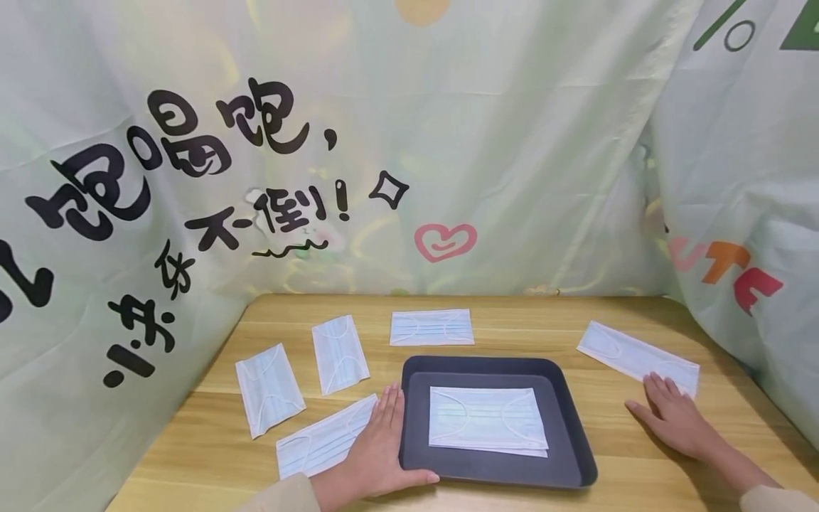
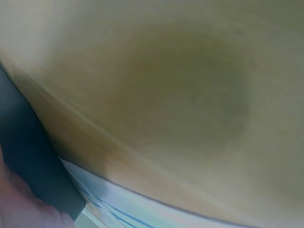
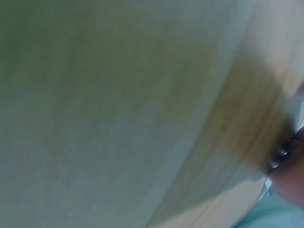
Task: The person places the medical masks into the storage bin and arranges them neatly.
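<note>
On the left of the frame, a printed cloth [image 1: 345, 92] hangs behind the worktop [image 1: 205, 441] and runs across the whole top. Farthest left on the wood lies a tilted mask [image 1: 270, 391], with a second upright mask [image 1: 341, 355] just beside it, higher up. Below them, at lower left of centre, a slanted mask [image 1: 326, 442] runs partly behind the left hand [image 1: 373, 449]; whether the two touch, I cannot tell. That hand lies against the left side of the dark tray [image 1: 486, 469], its grip apart, fingers straight and thumb spread along the near corner, seemingly to steady it. At upper centre, a level mask [image 1: 432, 328] lies beyond the tray's far rim. Inside the tray, low in the centre, sits a small pile of masks [image 1: 488, 419], with the edge of a lower one peeking out underneath. At right, an angled mask [image 1: 630, 353] lies flat on the wood, and the right hand [image 1: 678, 421] rests its fingers on the near end, thumb held away, so this grip is apart too. The step in hand looks like picking up that mask to add to the pile; the next move would call for pinching its thin edge, lifting it and squaring it over the others.
</note>
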Demonstrator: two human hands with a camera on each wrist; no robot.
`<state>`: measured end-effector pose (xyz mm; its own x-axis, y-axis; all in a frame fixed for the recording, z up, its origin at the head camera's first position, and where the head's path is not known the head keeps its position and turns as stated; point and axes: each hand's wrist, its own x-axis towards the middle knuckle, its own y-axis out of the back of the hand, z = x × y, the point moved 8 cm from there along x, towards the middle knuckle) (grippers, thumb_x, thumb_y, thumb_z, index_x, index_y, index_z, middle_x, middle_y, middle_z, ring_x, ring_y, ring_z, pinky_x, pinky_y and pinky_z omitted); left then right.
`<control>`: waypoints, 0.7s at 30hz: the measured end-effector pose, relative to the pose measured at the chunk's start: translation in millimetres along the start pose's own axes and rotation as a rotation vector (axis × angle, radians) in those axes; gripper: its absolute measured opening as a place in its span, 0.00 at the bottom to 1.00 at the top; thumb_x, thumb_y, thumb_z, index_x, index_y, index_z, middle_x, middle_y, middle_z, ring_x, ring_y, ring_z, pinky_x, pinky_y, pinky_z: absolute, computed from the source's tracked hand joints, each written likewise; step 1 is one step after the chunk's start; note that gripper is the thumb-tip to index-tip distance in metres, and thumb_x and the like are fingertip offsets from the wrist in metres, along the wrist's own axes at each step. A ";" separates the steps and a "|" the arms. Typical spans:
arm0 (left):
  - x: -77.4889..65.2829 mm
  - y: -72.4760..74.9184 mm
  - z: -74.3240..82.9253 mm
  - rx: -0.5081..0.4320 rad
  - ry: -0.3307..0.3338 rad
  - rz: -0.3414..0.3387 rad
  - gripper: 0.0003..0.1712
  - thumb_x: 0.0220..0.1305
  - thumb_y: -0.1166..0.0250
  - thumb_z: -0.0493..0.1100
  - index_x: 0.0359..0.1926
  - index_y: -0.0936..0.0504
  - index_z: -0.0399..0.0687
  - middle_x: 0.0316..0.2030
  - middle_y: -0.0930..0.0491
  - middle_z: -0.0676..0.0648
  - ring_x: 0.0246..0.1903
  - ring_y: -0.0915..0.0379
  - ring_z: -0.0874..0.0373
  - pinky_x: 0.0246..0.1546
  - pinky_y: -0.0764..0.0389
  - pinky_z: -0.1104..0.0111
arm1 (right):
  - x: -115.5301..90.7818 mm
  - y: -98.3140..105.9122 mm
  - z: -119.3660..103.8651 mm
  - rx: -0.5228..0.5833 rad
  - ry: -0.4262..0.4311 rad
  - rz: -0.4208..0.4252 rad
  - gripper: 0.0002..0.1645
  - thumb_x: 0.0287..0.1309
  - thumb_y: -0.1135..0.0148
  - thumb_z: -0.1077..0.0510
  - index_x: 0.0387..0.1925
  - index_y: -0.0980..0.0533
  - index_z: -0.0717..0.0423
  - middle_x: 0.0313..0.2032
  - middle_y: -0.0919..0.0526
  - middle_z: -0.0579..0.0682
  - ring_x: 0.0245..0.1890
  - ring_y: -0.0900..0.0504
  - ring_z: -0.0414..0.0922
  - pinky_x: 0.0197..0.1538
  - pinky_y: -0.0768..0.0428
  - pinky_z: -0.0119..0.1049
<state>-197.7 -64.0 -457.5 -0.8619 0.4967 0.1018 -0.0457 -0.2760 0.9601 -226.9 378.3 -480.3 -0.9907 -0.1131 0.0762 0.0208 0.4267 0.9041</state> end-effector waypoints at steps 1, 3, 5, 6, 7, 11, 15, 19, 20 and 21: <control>0.0 0.2 0.0 -0.001 0.000 0.001 0.73 0.41 0.48 0.83 0.69 0.55 0.28 0.71 0.57 0.32 0.71 0.60 0.40 0.68 0.45 0.52 | -1.2 -0.5 -0.9 0.011 0.007 0.000 0.43 0.68 0.58 0.47 0.61 0.51 0.86 0.59 0.52 0.86 0.61 0.60 0.80 0.58 0.61 0.74; 0.0 0.7 0.1 -0.001 -0.002 0.004 0.73 0.41 0.48 0.83 0.69 0.54 0.28 0.71 0.57 0.32 0.71 0.60 0.40 0.68 0.45 0.52 | -3.8 -1.7 -2.4 0.038 0.020 -0.004 0.43 0.68 0.57 0.47 0.61 0.51 0.85 0.60 0.52 0.85 0.62 0.61 0.79 0.60 0.67 0.72; -0.1 1.2 0.3 -0.010 -0.006 0.007 0.73 0.41 0.48 0.83 0.69 0.54 0.28 0.71 0.57 0.31 0.71 0.59 0.40 0.67 0.45 0.52 | -6.3 -2.1 -4.5 0.058 0.037 0.000 0.42 0.68 0.56 0.48 0.61 0.50 0.84 0.60 0.50 0.85 0.62 0.60 0.79 0.61 0.70 0.71; -0.2 1.2 0.2 -0.019 -0.007 0.006 0.73 0.42 0.47 0.82 0.69 0.54 0.28 0.71 0.57 0.31 0.71 0.60 0.40 0.67 0.45 0.51 | -7.5 -2.5 -5.1 0.069 0.039 -0.003 0.41 0.67 0.56 0.48 0.61 0.49 0.84 0.60 0.50 0.84 0.62 0.60 0.79 0.62 0.72 0.70; -0.3 0.9 0.0 -0.032 -0.006 0.004 0.72 0.42 0.47 0.82 0.69 0.55 0.28 0.71 0.57 0.32 0.71 0.60 0.40 0.67 0.45 0.51 | -8.6 -3.0 -5.4 0.077 0.036 -0.008 0.41 0.67 0.55 0.48 0.61 0.49 0.83 0.60 0.50 0.84 0.62 0.60 0.79 0.62 0.73 0.69; -1.2 -0.3 0.1 -0.073 -0.008 0.000 0.72 0.42 0.44 0.80 0.69 0.55 0.28 0.71 0.58 0.32 0.71 0.61 0.39 0.66 0.45 0.49 | -12.0 -2.7 -6.8 0.085 0.017 -0.034 0.41 0.67 0.54 0.47 0.61 0.46 0.83 0.60 0.47 0.83 0.61 0.56 0.79 0.62 0.72 0.69; -2.1 -1.6 -0.6 -0.066 -0.008 0.003 0.72 0.42 0.45 0.81 0.69 0.56 0.28 0.71 0.58 0.31 0.71 0.61 0.39 0.66 0.45 0.48 | -10.5 9.1 -12.0 0.021 0.020 0.038 0.34 0.65 0.50 0.50 0.57 0.36 0.79 0.57 0.38 0.80 0.58 0.44 0.77 0.62 0.56 0.68; -0.7 -2.2 -2.0 -0.061 0.004 -0.004 0.72 0.41 0.44 0.80 0.69 0.56 0.29 0.71 0.59 0.32 0.71 0.62 0.41 0.67 0.47 0.50 | -8.4 36.8 -13.1 -0.054 0.017 0.293 0.20 0.59 0.42 0.59 0.44 0.25 0.75 0.43 0.24 0.76 0.45 0.27 0.72 0.47 0.31 0.63; -0.2 -2.3 -2.4 -0.063 0.008 -0.008 0.72 0.41 0.44 0.80 0.70 0.57 0.30 0.71 0.59 0.33 0.71 0.63 0.42 0.67 0.48 0.51 | -8.4 43.7 -10.7 -0.054 -0.002 0.355 0.17 0.57 0.41 0.61 0.41 0.24 0.75 0.39 0.22 0.75 0.40 0.23 0.70 0.41 0.28 0.60; 0.2 -2.5 -2.4 -0.063 0.010 -0.012 0.73 0.41 0.43 0.80 0.70 0.57 0.30 0.71 0.59 0.33 0.72 0.63 0.42 0.67 0.49 0.51 | -8.6 49.9 -7.4 -0.048 -0.025 0.408 0.15 0.55 0.41 0.63 0.38 0.24 0.76 0.36 0.20 0.74 0.36 0.22 0.69 0.37 0.26 0.58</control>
<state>-199.0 -65.2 -460.5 -0.8662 0.4920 0.0875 -0.0875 -0.3219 0.9427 -216.3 393.9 -432.7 -0.9028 0.0785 0.4228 0.4182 0.3897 0.8205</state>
